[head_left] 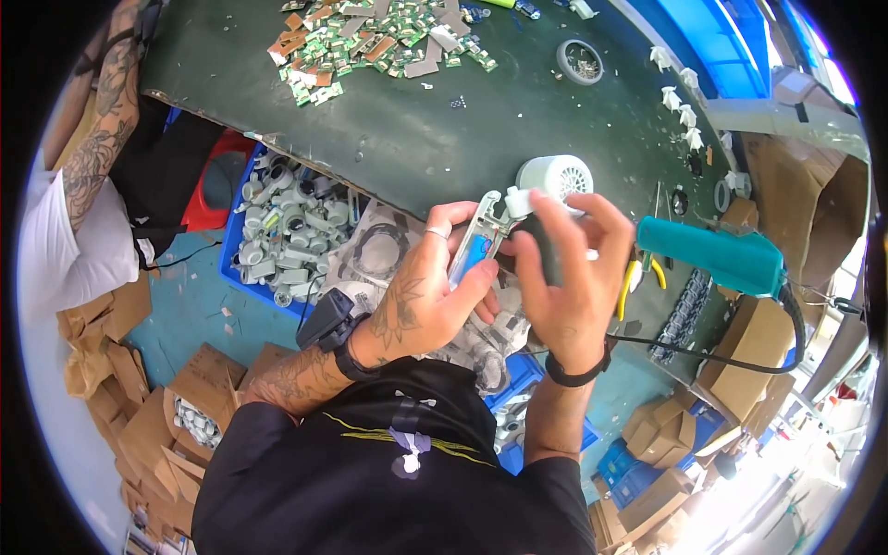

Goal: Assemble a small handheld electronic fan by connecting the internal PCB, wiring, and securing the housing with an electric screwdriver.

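My left hand (424,294) grips an opened light-grey plastic housing (485,222), tilted upward over the table's near edge. Inside it shows a blue cylinder (475,252), which looks like a battery cell, with thin wires beside it. A small white plastic part (518,202) is at the housing's upper end. My right hand (575,287) is just right of the housing, its fingers apart and slightly blurred. Its index fingertip is at the white part; whether it presses on it I cannot tell. Just beyond my fingers, a pale round part with a grille (566,176) rests on the table.
Green circuit boards (388,42) lie piled on the dark table (398,139). A ring-shaped dish (580,63) holds small metal bits. At right are a teal electric screwdriver (708,254) and yellow-handled pliers (633,282). A blue crate (231,242) holds grey parts. Someone's tattooed arm (100,129) is at far left.
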Demonstrator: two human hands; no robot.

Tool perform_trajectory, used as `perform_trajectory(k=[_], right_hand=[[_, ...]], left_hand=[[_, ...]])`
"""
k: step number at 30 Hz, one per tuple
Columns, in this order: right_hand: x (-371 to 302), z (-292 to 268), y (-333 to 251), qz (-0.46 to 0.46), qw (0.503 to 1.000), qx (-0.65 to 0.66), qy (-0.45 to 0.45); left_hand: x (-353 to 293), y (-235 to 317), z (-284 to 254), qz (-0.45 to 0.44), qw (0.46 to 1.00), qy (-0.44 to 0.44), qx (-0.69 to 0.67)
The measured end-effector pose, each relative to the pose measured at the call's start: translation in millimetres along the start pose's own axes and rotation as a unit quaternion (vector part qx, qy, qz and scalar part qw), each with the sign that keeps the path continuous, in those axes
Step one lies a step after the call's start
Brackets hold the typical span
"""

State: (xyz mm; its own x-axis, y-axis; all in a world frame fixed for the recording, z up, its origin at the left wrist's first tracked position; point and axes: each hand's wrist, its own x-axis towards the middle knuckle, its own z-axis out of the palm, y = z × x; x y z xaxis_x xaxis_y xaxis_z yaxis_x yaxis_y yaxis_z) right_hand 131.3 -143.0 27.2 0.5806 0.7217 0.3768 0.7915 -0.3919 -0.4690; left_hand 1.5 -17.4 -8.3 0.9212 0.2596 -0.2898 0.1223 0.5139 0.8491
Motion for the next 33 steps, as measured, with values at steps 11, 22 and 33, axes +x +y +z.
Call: perform_trajectory(k=[11,22,33], right_hand=[[3,5,-9,0.073,0.997,0.027,0.010],[0,17,-9,-0.009,0.999,0.043,-0.013],[-7,27,-6,0.090,0.969,0.229,0.038]], left_hand=[[1,5,1,-0.027,0.994,0.015,-0.106],[6,5,-7,0.038,0.997,-0.009,0.062],[6,8,-6,-0.039,0.992,0.032,-0.119]])
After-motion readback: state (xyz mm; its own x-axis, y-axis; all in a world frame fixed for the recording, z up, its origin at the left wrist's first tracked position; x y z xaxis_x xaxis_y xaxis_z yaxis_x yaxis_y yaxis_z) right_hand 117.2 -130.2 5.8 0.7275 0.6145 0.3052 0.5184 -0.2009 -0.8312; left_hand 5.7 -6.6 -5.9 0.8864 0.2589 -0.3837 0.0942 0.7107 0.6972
